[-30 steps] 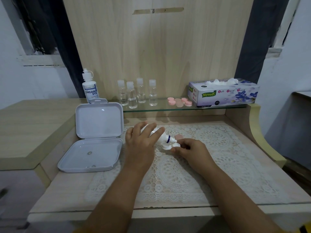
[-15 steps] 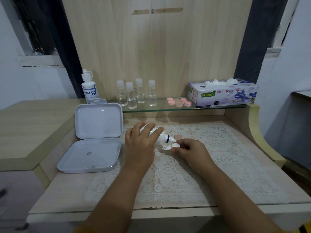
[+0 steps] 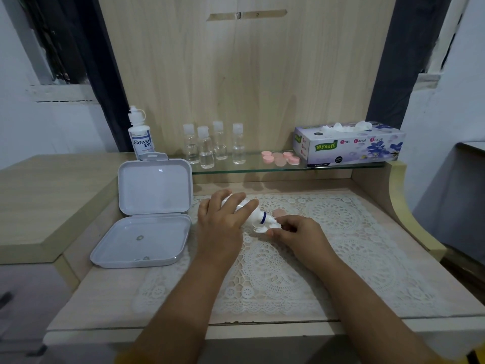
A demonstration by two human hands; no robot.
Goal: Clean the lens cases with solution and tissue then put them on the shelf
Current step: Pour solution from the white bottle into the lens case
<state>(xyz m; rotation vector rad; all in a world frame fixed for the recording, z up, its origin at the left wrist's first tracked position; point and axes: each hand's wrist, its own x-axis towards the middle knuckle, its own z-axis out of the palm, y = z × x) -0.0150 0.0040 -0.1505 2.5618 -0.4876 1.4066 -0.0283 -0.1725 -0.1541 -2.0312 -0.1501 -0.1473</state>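
Observation:
My left hand [image 3: 223, 222] grips a small white solution bottle [image 3: 256, 216], tipped on its side with the nozzle pointing right and down. The nozzle sits over a white lens case [image 3: 265, 227] on the lace mat, and my right hand [image 3: 299, 232] pinches that case at its right side. A pink cap [image 3: 280, 213] lies on the mat just behind the case. On the glass shelf [image 3: 262, 168] rest several pink lens case pieces [image 3: 280, 158] and the tissue box [image 3: 349, 144].
An open grey plastic box [image 3: 147, 222] stands at the left of the lace mat [image 3: 341, 245]. A larger Dream Eye solution bottle [image 3: 140, 135] and several small clear bottles [image 3: 214, 145] line the back. The desk's raised side edge [image 3: 409, 214] curves along the right.

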